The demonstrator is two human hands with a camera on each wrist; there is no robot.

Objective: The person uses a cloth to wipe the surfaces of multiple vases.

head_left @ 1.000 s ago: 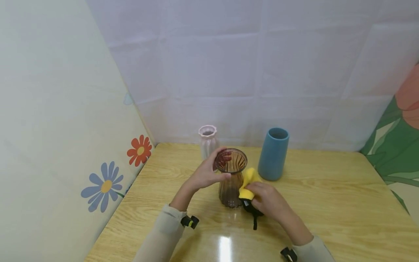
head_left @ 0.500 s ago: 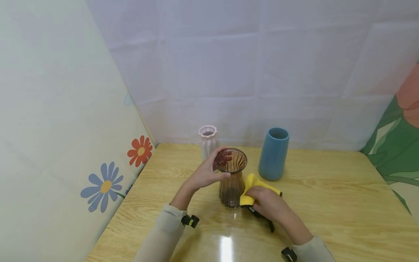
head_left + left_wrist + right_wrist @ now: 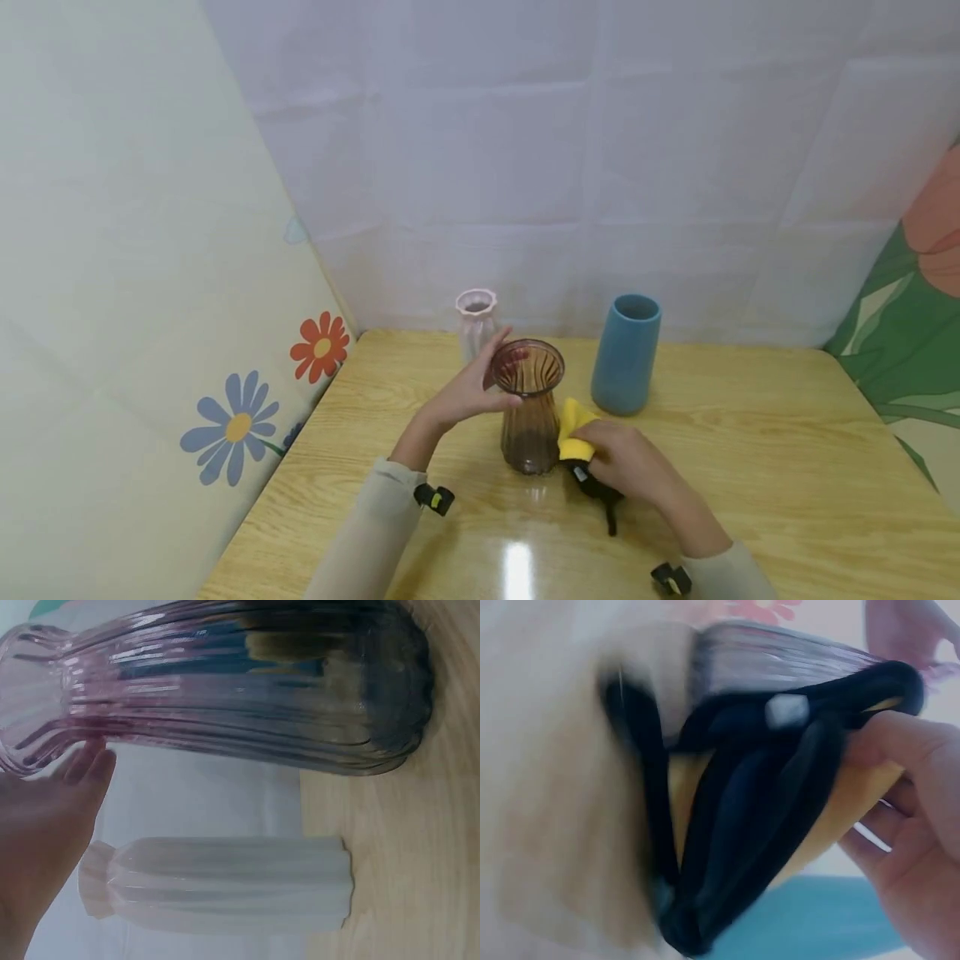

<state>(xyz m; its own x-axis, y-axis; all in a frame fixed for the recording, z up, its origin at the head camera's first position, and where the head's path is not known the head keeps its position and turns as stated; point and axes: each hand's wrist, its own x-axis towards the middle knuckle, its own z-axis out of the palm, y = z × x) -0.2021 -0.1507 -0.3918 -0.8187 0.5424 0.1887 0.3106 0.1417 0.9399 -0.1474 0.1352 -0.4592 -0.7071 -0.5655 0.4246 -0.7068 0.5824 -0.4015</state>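
Note:
A ribbed, purple-brown glass vase [image 3: 529, 433] stands upright on the wooden table. My left hand [image 3: 467, 396] holds it around the neck, thumb in front and fingers behind. In the left wrist view, fingertips touch the glass vase [image 3: 225, 697] just below its flared rim. My right hand [image 3: 628, 460] pinches a yellow cloth [image 3: 577, 442] with black edging and a black loop, against or close beside the vase's right side. From the right wrist, the bunched cloth [image 3: 847, 802] shows between thumb and fingers, its dark side partly hiding the vase.
A pale pink fluted vase [image 3: 476, 329] stands behind my left hand. Back right is a tall blue vase [image 3: 627, 358]. A white sheet [image 3: 480, 167] hangs behind the wooden table [image 3: 750, 442], with flower-printed panels [image 3: 240, 427] at the sides.
The cloth has shifted down the vase's side, opened out, then bunched again as my right hand turned. The left fingers have lifted slightly at the rim; the vase stays in place.

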